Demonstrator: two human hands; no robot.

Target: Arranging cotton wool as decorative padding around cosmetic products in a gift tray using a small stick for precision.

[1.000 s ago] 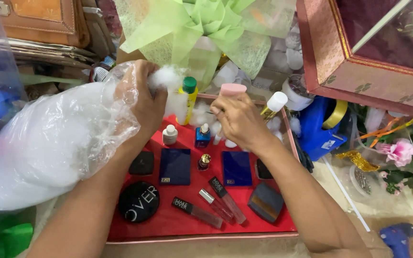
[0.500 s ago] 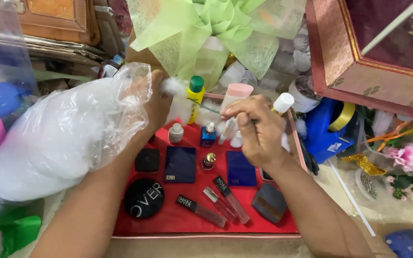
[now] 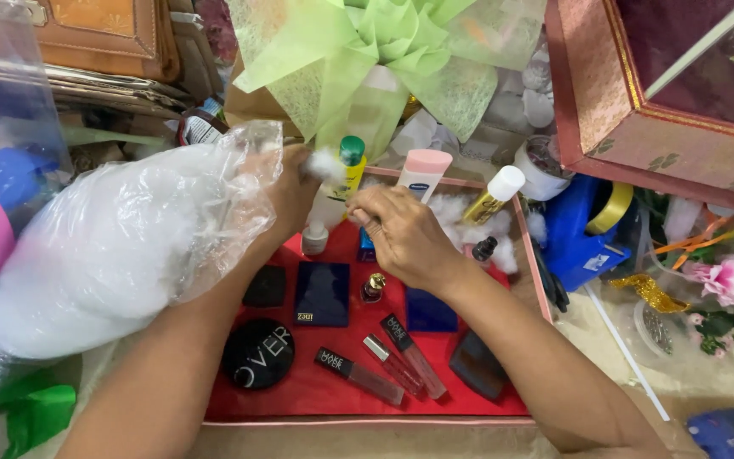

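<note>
stuffing: white fluffy stuffing point(image 3: 326, 163), a small tuft of it, sits pinched at the mouth of the plastic bag, just above the back edge of the red tray.
bag: a clear plastic bag point(image 3: 121, 246) bulging with more of the same white fluff lies over the left forearm, well filled.
left hand: the left hand point(image 3: 292, 194) is inside the bag's open end, fingers closed around the tuft.
right hand: the right hand point(image 3: 401, 234) hovers over the back row of the tray, fingers curled tight together; whether they pinch a wisp of fluff i cannot tell.
tray: the red tray point(image 3: 299, 395) holds dark compacts, a round black case and slim tubes lying flat in front, apart from one another.
bottles: a green-capped bottle point(image 3: 351, 161), a pink-capped tube point(image 3: 423, 172) and a white-capped gold bottle point(image 3: 493, 194) stand along the back.
done: by the look of it, bits of fluff point(image 3: 450, 208) already pad the right back corner around the bottles.
left: the front rows show bare red lining, and the left back corner looks unpadded yet.
</note>
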